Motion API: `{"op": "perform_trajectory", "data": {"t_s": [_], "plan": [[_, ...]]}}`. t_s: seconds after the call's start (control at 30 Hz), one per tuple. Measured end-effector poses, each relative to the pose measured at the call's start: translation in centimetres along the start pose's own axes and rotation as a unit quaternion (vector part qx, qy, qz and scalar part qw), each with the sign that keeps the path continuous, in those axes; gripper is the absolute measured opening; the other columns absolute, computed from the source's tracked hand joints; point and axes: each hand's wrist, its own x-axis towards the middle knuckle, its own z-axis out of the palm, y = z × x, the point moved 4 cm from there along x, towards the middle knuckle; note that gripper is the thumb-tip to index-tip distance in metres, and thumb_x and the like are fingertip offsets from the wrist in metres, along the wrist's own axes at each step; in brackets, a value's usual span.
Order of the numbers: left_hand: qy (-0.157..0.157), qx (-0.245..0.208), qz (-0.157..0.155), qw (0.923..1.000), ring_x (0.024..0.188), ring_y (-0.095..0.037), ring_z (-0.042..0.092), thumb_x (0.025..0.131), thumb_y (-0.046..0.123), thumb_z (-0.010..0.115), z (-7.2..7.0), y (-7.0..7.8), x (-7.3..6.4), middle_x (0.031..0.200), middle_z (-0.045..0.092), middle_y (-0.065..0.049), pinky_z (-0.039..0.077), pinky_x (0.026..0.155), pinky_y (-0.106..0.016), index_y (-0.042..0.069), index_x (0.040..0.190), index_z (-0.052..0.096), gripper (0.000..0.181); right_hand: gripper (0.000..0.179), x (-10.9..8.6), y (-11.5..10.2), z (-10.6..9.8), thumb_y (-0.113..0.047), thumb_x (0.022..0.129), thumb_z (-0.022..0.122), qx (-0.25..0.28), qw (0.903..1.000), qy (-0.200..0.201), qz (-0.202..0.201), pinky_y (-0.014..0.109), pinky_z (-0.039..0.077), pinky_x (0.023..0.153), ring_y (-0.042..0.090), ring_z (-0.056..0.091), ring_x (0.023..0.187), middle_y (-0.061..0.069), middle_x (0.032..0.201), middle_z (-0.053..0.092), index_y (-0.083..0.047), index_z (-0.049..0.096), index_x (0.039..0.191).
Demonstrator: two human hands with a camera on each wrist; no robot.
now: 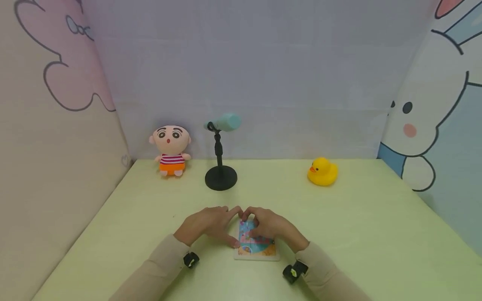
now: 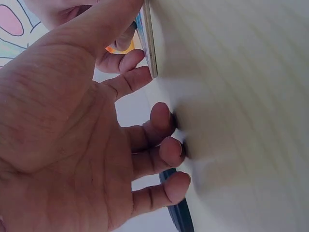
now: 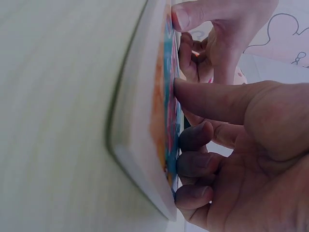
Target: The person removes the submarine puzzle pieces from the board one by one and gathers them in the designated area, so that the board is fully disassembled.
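A small flat picture board (image 1: 260,256), with a colourful beach-like scene and a pale border, lies on the table in front of me. My left hand (image 1: 214,223) holds its left side, thumb on the near left edge and index finger at the far corner. In the left wrist view the other fingers (image 2: 164,151) are spread beside the board. My right hand (image 1: 269,223) rests over the picture's upper right, thumb and bent fingertips touching its face in the right wrist view. Whether they pinch a loose piece is hidden. Both index fingertips nearly meet at the far edge.
Behind the hands stands a black round-based stand (image 1: 221,177) holding a pale turquoise cylinder (image 1: 229,122). A plush doll (image 1: 172,150) sits at the back left and a yellow rubber duck (image 1: 322,172) at the back right. Walls enclose the table (image 1: 357,217) on its sides and back.
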Motion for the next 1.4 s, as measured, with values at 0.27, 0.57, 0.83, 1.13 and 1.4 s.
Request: {"op": "perform_trajectory", "data": {"t_s": [0.27,0.57,0.83,1.13,1.4], "plan": [[-0.039,-0.057,0.001,0.9976,0.081,-0.017,0.057,0.077,0.057,0.081,0.7,-0.5,0.4,0.089,0.059,0.001,0.046,0.077,-0.038,0.035,0.126,0.038,0.069,0.032,-0.1,0.4,0.6,-0.002,0.089,0.073,0.028,0.9996,-0.008,0.008,0.029,0.042,0.055,0.018,0.052,0.062,0.006,0.079,0.053,-0.013,0.059,0.116],[-0.032,-0.041,0.011,0.9986,0.075,-0.015,0.056,0.076,0.062,0.079,0.0,-0.6,0.7,0.081,0.058,0.001,0.044,0.071,-0.034,0.036,0.123,0.037,0.068,0.034,0.0,0.2,0.0,-0.003,0.089,0.073,0.033,0.9993,-0.002,0.018,0.029,0.04,0.056,0.018,0.049,0.063,0.005,0.077,0.05,-0.017,0.056,0.115],[-0.028,-0.042,0.015,0.9986,0.075,-0.014,0.056,0.076,0.06,0.08,0.0,-0.4,0.4,0.081,0.058,0.002,0.045,0.071,-0.033,0.035,0.123,0.038,0.068,0.033,0.0,-0.2,-0.1,-0.001,0.085,0.077,0.011,0.9998,0.018,-0.007,0.03,0.04,0.062,0.02,0.049,0.072,0.006,0.083,0.053,-0.012,0.06,0.112],[-0.033,-0.036,0.012,0.9987,0.071,-0.015,0.055,0.077,0.06,0.079,0.2,-0.1,0.5,0.076,0.056,0.0,0.043,0.067,-0.032,0.032,0.124,0.038,0.068,0.022,0.3,0.2,-0.2,0.002,0.084,0.075,0.018,0.9985,0.045,-0.023,0.034,0.046,0.075,0.02,0.052,0.083,0.004,0.091,0.058,-0.008,0.062,0.1],[-0.035,-0.033,0.009,0.9988,0.07,-0.016,0.055,0.077,0.062,0.078,0.2,-0.2,0.5,0.076,0.056,0.0,0.041,0.066,-0.032,0.033,0.125,0.038,0.069,0.012,0.2,0.4,-1.5,0.005,0.09,0.065,0.045,0.9966,0.055,-0.043,0.03,0.046,0.072,0.017,0.054,0.076,0.001,0.083,0.06,-0.006,0.066,0.094]]}}
